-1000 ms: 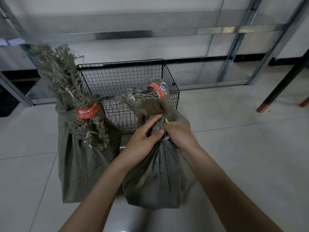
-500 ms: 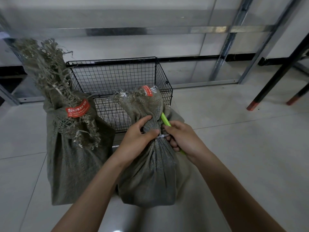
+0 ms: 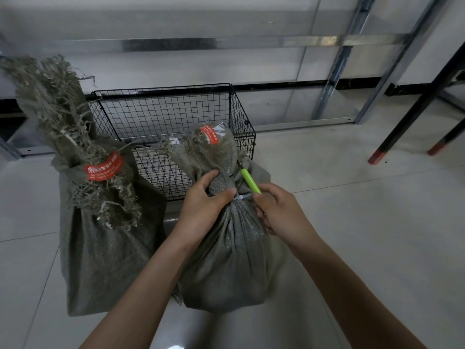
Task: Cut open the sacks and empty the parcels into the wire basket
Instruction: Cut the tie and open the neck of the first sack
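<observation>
In the frame's centre, before the wire basket, the left hand has the sack by the neck in its grip; the right hand, holding the green cutter, should slice only the white tie, blade pointing away.

Two sacks, left sack and right sack; two red labels; one wire basket; one green cutter; one white tie; two hands, left hand and right hand
</observation>
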